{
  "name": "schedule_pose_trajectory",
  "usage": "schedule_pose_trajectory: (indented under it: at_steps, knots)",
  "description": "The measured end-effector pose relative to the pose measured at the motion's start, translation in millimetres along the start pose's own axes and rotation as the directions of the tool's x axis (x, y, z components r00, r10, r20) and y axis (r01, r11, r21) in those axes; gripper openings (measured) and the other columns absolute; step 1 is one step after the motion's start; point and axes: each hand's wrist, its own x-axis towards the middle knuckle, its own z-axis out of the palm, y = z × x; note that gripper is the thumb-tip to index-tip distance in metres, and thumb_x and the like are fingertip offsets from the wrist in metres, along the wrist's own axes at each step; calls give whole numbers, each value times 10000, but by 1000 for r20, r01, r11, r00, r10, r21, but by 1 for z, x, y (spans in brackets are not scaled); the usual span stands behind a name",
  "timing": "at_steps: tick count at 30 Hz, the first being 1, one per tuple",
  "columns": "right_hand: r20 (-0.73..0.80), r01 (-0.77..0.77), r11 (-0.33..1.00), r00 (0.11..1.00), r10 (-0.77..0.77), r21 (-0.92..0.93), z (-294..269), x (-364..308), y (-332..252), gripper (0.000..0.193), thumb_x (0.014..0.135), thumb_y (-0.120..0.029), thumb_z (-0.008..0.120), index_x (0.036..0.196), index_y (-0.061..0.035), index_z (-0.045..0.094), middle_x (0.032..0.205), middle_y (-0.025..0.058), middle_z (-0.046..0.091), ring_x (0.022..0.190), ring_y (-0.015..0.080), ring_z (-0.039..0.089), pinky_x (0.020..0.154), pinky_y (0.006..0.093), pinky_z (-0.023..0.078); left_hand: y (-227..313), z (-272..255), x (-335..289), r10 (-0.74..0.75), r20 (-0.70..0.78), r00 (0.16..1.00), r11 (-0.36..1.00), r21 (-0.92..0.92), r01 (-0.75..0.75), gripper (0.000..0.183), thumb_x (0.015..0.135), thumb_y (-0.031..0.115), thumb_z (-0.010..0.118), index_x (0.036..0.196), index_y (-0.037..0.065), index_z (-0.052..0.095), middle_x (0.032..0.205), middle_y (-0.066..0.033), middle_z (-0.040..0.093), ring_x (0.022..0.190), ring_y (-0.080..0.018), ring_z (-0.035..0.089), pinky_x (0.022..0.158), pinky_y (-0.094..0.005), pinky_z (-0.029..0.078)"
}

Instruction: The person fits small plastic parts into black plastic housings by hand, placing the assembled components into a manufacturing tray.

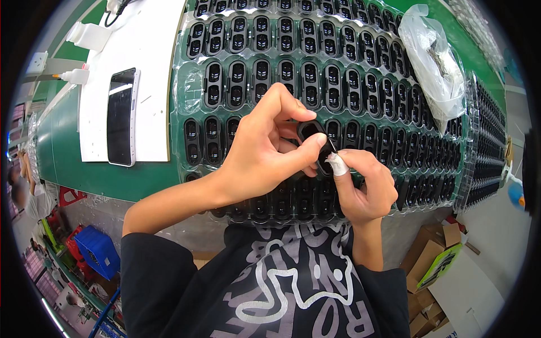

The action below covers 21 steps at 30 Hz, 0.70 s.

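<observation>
Over the trays, my left hand (265,143) is closed on a glossy black oval plastic part (309,131), held between thumb and fingers. My right hand (369,188) meets it at the lower right end, thumb and forefinger pinched together. White tape (337,164) wraps a fingertip of the right hand. Whatever lies in that pinch is too small to tell. Below and around both hands, clear plastic trays (189,93) hold rows of similar black oval parts, each with two round dark recesses.
On a white board (153,79) at left lies a phone (122,118); white bottles (90,36) stand by its far left edge. A clear plastic bag (431,65) rests on the trays at far right. Cardboard boxes (431,248) sit lower right, a blue crate (98,252) lower left.
</observation>
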Motion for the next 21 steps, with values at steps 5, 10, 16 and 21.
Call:
schedule_pose_trajectory:
  at_steps: [5, 10, 16, 21]
  knots:
    - [-6, -17, 999, 1000, 17, -27, 3, 2, -3, 202, 627, 90, 644, 798, 34, 552, 660, 116, 594, 557, 230, 603, 499, 283, 487, -3, -1, 0, 50, -34, 998, 998, 26, -49, 257, 784, -18, 609, 914, -8, 388, 907, -87, 471, 679, -130, 602, 528, -229, 553]
    - [14, -21, 996, 1000, 22, -86, 3, 3, -1, 214, 608, 79, 652, 787, 26, 548, 657, 109, 594, 549, 227, 601, 495, 282, 488, -1, -1, 2, 50, -21, 999, 993, 107, -48, 271, 776, -59, 591, 906, 8, 363, 901, -92, 473, 711, -126, 583, 533, -237, 566]
    - [16, -26, 995, 999, 28, -93, 4, 2, 0, 214, 613, 90, 655, 786, 28, 548, 655, 109, 596, 544, 225, 600, 489, 279, 488, -2, -2, 2, 22, -21, 1000, 991, 133, -19, 300, 771, -105, 567, 901, 26, 331, 897, -96, 472, 746, -128, 566, 541, -255, 584]
    - [49, 1, 998, 999, 2, -69, 2, 1, 1, 203, 636, 104, 656, 805, 46, 558, 663, 120, 602, 546, 223, 602, 486, 279, 487, -1, -3, 2, -3, -10, 1000, 990, 141, 4, 298, 773, -104, 563, 893, 26, 324, 897, -98, 469, 744, -131, 565, 533, -261, 585]
